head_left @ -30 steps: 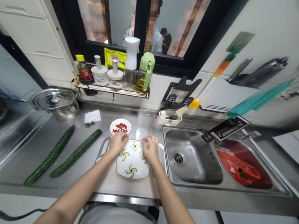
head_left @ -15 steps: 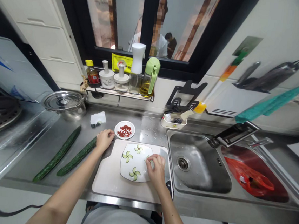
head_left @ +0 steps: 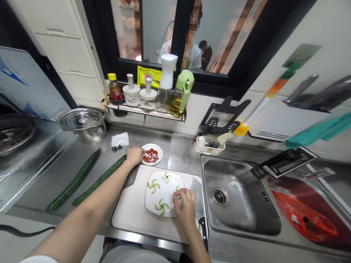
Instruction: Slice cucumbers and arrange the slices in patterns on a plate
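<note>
At the left rim of a small white plate of dried red berries (head_left: 161, 158) is my left hand (head_left: 134, 156), its fingers drawn together; whether anything is between them is hidden. My right hand (head_left: 186, 209) hovers over the right side of a square white plate (head_left: 151, 201), thumb and forefinger pinched beside a pinwheel of cucumber slices (head_left: 178, 189). What the pinch holds is too small to make out. Several such green pinwheels lie on this plate, which rests on a pale cutting board (head_left: 130, 218). A knife (head_left: 203, 229) lies along the board's right edge, partly behind my right hand.
Two whole cucumbers (head_left: 74, 181) lie left of the board. A lidded steel pot (head_left: 84, 125) stands behind them, near a white tissue (head_left: 120, 139) with dark scraps. The sink (head_left: 240, 195) is at right, with a red bag (head_left: 306, 220). A condiment shelf (head_left: 148, 111) hangs behind.
My left hand has moved forward and right to the rim of the berry plate. My right hand stays by the right-hand pinwheel, which shows more clearly. The whole view has shifted slightly.
</note>
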The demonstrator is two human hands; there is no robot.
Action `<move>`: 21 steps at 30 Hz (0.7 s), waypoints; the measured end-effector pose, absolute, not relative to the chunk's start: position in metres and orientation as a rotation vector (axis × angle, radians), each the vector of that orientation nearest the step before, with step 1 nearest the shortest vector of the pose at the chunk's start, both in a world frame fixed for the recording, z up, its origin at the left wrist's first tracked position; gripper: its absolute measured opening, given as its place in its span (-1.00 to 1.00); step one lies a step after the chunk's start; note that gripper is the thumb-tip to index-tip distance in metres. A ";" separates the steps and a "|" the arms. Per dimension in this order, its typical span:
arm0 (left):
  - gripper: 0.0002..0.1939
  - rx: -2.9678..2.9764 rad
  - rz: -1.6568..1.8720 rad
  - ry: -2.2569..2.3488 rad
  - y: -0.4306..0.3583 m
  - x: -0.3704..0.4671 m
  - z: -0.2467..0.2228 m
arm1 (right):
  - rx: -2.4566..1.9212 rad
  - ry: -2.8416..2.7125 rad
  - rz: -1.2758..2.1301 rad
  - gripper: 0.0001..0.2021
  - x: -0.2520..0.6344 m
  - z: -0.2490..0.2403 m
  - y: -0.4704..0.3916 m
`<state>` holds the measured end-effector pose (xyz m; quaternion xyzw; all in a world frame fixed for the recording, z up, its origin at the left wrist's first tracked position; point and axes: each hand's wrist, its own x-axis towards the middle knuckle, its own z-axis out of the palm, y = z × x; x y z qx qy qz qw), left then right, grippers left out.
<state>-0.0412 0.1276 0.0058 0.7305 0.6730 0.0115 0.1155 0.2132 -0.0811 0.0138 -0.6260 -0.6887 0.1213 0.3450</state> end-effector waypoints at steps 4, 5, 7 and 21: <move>-0.73 2.150 -0.017 1.961 0.135 -0.031 0.001 | -1.633 -1.789 0.311 -0.85 0.213 0.014 -0.082; -0.73 2.148 -0.025 1.961 0.137 -0.029 0.000 | -1.633 -1.792 0.306 -0.85 0.213 0.015 -0.082; -0.74 2.144 -0.032 1.956 0.138 -0.027 -0.002 | -1.635 -1.794 0.299 -0.85 0.214 0.015 -0.083; -0.85 1.841 0.337 1.904 0.140 -0.028 -0.006 | -1.639 -1.764 0.337 -0.85 0.218 0.018 -0.083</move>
